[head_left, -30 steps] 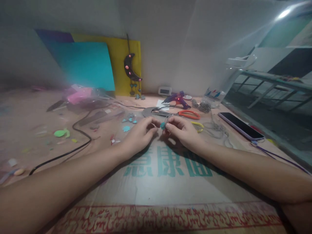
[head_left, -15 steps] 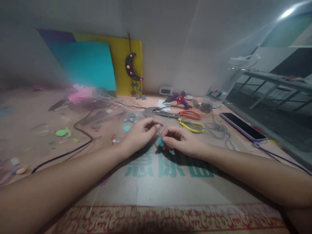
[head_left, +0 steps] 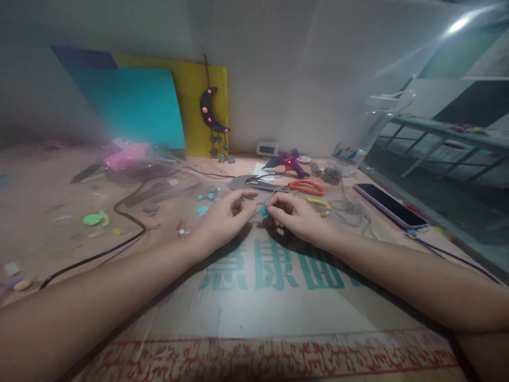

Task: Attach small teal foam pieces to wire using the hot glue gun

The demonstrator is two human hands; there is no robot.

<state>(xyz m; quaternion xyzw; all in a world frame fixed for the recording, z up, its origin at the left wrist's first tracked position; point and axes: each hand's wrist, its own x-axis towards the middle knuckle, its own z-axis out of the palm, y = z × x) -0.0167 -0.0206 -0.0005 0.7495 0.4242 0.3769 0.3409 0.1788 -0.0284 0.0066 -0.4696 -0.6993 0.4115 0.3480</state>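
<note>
A small teal flower-like piece [head_left: 264, 211] on thin grey cord is pinched between the thumb and fingers of my right hand [head_left: 298, 216]. My left hand [head_left: 225, 218] faces it from the left, fingers curled and its thumb at the cord [head_left: 260, 204]; its exact hold is blurred. Teal cut-outs [head_left: 203, 210] and small grey-teal pieces [head_left: 212, 192] lie beyond my left hand. Behind my right hand lie orange-handled scissors [head_left: 306, 187] and a yellow handle [head_left: 320, 206], partly hidden. Loose grey cord [head_left: 353, 209] spreads to the right.
At the back stand a purple glue gun [head_left: 290, 162], a small white display [head_left: 267, 149] and a clear plastic jug [head_left: 348, 159]. A moon ornament [head_left: 210, 111] hangs before yellow card. A phone [head_left: 392, 206] lies right; a black cable [head_left: 131, 212] crosses the left.
My right hand has raised the teal piece slightly, away from me. My left forefinger and thumb have parted a little. The whole view has shifted slightly.
</note>
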